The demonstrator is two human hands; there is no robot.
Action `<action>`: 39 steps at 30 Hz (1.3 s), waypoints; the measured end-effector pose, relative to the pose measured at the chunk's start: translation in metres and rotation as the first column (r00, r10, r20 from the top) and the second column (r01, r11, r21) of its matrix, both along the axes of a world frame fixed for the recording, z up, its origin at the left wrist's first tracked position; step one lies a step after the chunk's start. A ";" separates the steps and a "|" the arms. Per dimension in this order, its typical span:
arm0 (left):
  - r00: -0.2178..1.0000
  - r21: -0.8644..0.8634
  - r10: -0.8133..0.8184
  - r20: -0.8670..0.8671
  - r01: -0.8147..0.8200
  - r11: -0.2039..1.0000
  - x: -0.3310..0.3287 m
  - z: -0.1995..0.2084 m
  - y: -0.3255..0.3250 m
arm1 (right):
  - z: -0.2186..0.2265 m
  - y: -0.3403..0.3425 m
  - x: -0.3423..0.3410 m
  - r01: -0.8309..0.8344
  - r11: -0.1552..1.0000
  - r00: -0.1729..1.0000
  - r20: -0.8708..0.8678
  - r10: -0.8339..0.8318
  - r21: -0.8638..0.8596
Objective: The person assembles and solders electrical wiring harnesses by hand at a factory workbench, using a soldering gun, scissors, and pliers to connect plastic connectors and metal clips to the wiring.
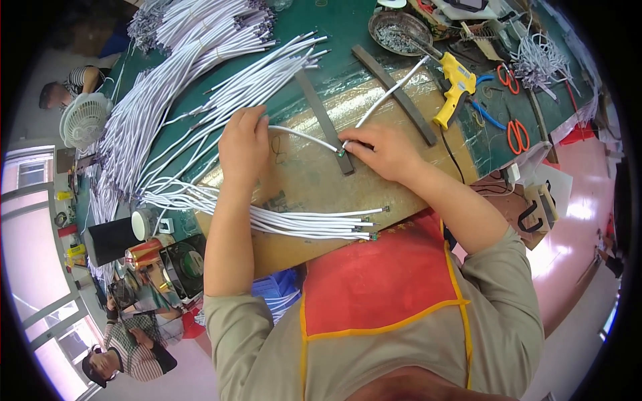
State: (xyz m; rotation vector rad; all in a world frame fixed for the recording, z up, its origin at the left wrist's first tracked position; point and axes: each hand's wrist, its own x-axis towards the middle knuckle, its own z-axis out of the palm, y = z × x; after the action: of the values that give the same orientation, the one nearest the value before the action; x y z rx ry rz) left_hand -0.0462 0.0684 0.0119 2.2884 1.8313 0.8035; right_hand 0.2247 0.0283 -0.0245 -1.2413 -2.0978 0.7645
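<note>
My left hand (242, 144) is closed round one end of a white cable (301, 136). That cable runs right to a small green circuit board (341, 153) at its tip, above a dark flat bar (321, 117). My right hand (384, 150) pinches beside the little board, fingers closed on a second white cable length (391, 91) that slants up to the right. Whether the two lengths join is hidden by my fingertips. Below my left wrist lies a bunch of white cables (307, 224), several with small green boards on their ends.
A second dark bar (394, 93) crosses the brown work board (287, 180). To the right lie a yellow glue gun (458, 83), blue-handled pliers (488, 115) and red-handled scissors (517, 136). Large white cable bundles (174, 80) fill the left. Behind them sits a metal bowl (400, 33).
</note>
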 end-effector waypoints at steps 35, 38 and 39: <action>0.988 0.063 -0.151 -0.025 0.152 0.986 0.040 -0.039 0.187 | -0.004 -0.005 0.001 -0.021 0.992 0.999 -0.041 0.016 -0.124; 0.976 0.261 -0.203 0.080 0.176 0.949 0.052 0.003 0.153 | -0.002 -0.003 0.005 -0.032 0.990 0.998 -0.054 0.025 -0.137; 0.970 0.371 -0.239 0.052 0.203 0.906 0.055 0.021 0.137 | -0.005 -0.001 0.005 -0.025 0.991 0.998 -0.055 0.017 -0.135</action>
State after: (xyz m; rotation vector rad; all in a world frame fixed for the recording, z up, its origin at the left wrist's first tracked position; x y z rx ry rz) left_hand 0.0085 0.2057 0.0333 2.5566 1.4426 1.2784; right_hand 0.2300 0.0270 -0.0297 -1.2570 -2.0476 0.9528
